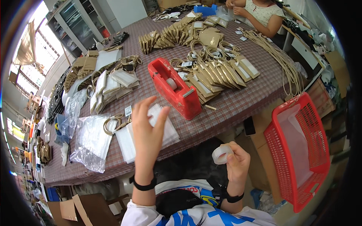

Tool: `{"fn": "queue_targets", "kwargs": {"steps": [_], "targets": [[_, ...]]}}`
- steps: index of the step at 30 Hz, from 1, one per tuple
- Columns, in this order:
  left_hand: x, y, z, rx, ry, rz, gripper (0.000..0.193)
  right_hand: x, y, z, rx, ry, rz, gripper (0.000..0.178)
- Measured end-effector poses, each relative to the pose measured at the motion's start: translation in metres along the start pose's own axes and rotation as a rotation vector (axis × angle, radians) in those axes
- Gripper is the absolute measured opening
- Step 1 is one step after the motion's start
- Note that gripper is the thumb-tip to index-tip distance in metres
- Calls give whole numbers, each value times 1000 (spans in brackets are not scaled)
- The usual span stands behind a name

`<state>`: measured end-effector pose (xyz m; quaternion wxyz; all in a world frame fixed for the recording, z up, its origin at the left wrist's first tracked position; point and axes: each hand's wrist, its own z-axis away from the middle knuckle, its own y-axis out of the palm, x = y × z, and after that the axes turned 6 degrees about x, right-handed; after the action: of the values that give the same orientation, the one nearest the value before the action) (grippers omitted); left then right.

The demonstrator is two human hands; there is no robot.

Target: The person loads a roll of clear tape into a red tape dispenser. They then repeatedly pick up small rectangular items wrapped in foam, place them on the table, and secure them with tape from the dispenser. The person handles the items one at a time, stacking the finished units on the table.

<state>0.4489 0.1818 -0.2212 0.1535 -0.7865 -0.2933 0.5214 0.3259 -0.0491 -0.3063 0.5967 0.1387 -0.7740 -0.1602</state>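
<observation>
My right hand (239,162) is closed on a roll of clear tape (218,156), held up in front of the table edge. With fingers spread, my left hand (148,130) is raised over the near part of the table and holds nothing. Just beyond it stands a red tape dispenser (177,90) with a small white core in its well. Beneath my left hand lie flat white packets (169,132), partly hidden by it. A coiled tan cord (110,126) with a white tag (128,110) rests beside them.
Stacked tan packets (217,75) with coiled cords lie behind the dispenser. Clear plastic bags (94,139) are at the left. A red basket (269,139) stands by the table's right edge, near hanging cords (281,62). Another person (260,17) works at the far side.
</observation>
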Motion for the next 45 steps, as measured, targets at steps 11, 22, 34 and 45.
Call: {"fn": "queue_targets", "kwargs": {"steps": [11,22,34,45], "targets": [[-7,49,-111,237,64,-746,65,3,2,2,22,-23,-21,36],[1,48,-110,88,211,-638,78,14,-10,15,-44,-46,-17,40],[0,-48,17,315,289,638,66,-1,8,12,-27,18,-27,41],[46,-16,38,159,211,-515,58,6,43,5,45,41,70,39]]}}
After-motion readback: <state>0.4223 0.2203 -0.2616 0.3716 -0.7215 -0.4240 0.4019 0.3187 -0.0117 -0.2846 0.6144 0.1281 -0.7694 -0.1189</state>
